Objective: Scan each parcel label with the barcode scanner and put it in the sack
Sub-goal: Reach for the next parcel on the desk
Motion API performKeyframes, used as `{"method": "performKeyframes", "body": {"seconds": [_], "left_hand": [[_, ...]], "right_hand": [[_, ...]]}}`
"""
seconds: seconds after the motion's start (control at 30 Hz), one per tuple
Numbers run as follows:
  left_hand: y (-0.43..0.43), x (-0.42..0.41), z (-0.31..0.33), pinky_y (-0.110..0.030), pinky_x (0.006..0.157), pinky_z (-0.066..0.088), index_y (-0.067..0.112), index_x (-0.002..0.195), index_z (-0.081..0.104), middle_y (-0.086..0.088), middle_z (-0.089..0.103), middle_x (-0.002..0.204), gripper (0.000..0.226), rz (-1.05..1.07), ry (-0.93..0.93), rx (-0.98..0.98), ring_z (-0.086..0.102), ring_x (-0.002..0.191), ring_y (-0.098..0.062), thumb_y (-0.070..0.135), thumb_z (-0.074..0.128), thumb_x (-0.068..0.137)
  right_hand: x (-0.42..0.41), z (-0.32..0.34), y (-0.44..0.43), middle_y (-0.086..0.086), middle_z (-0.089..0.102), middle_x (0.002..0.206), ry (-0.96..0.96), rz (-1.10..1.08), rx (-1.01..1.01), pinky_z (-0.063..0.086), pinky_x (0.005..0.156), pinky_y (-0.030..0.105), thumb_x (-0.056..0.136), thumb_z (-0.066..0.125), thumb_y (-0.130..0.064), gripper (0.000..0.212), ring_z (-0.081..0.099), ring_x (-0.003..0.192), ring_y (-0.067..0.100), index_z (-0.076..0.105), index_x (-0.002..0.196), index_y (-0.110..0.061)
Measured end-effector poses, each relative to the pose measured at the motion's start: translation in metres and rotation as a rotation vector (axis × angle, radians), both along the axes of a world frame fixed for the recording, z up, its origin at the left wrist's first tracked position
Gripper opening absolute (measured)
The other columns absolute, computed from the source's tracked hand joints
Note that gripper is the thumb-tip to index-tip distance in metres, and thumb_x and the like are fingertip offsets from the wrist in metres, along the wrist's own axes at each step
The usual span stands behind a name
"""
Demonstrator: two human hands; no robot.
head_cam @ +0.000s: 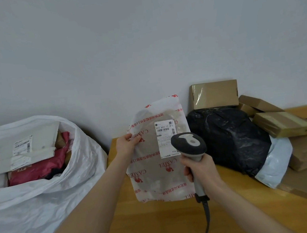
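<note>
Above tabletop (160,221), my L grip (127,144) pinches parcel (155,173) upright; my R grip (199,172) clamps scanner (189,144), head right at label (165,134); sack (44,205) sits to L.

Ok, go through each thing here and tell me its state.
white parcel, held upright over the table, label facing the camera.
left hand, pinches the white parcel's edge.
barcode scanner, aimed at the label.
right hand, grips the barcode scanner's handle.
sack, open, parcels inside.
black parcel, lying on the table.
cardboard boxes, closed, piled on the table.
</note>
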State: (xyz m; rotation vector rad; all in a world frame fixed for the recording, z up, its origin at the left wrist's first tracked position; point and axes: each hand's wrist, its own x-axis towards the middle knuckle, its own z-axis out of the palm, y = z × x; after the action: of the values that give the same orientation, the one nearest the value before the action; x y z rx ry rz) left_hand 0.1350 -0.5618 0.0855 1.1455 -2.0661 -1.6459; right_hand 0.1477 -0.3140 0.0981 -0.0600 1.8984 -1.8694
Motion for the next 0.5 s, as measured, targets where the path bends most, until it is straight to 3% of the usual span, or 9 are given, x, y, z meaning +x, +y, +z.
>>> {"method": "performKeyframes", "body": {"seconds": [0.23, 0.5], "left_hand": [[0.003, 0.0027, -0.0037, -0.041, 0.085, 0.056, 0.005, 0.131, 0.055, -0.01, 0.064, 0.119, 0.053, 0.002, -0.02, -0.063, 0.064, 0.1, -0.028, 0.028, 0.07, 0.086], [0.008, 0.0019, -0.0042, -0.024, 0.057, 0.047, 0.007, 0.122, 0.059, -0.003, 0.061, 0.101, 0.037, 0.007, -0.015, -0.063, 0.059, 0.077, -0.015, 0.024, 0.066, 0.089]], "right_hand": [[0.0073, 0.0067, 0.0036, 0.007, 0.057, 0.052, 0.006, 0.012, 0.018, 0.043, 0.047, 0.024, 0.085, 0.067, -0.007, 0.016, 0.049, 0.041, 0.011, 0.062, 0.069, -0.005], [0.007, 0.009, 0.0064, 0.006, 0.057, 0.053, -0.001, 0.029, 0.022, 0.043, 0.047, 0.023, 0.085, 0.065, -0.007, 0.017, 0.049, 0.043, 0.011, 0.061, 0.069, -0.006]]}}
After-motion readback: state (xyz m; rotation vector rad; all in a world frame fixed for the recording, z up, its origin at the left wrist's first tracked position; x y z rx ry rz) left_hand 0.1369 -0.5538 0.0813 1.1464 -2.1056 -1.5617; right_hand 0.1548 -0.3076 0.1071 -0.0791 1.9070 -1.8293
